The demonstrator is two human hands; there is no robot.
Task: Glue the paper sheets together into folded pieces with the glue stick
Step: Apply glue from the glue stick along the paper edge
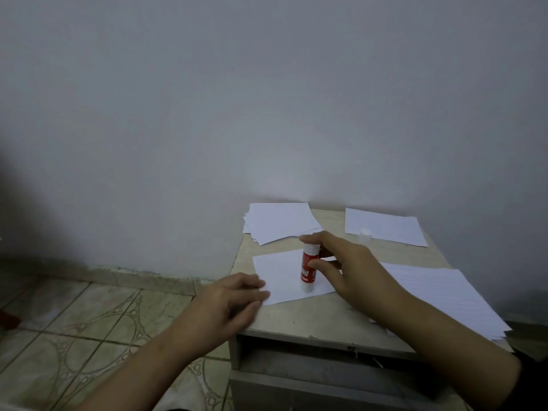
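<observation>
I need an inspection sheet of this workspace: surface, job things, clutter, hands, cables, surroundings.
Surface: small beige table with a drawer below.
Job's things: glue stick upright on the paper sheet; three paper stacks, back left, back right, right; clear cap on the back right stack.
Clutter: nothing seen.
Hands: right hand grips the glue stick; left hand rests on the sheet's corner.
Cables: nothing seen.
Surroundings: plain wall, patterned floor tiles.

Two bare forearms, no sleeves to the frame edge. Left hand (234, 298) and right hand (353, 268): no rings, no watch.
</observation>
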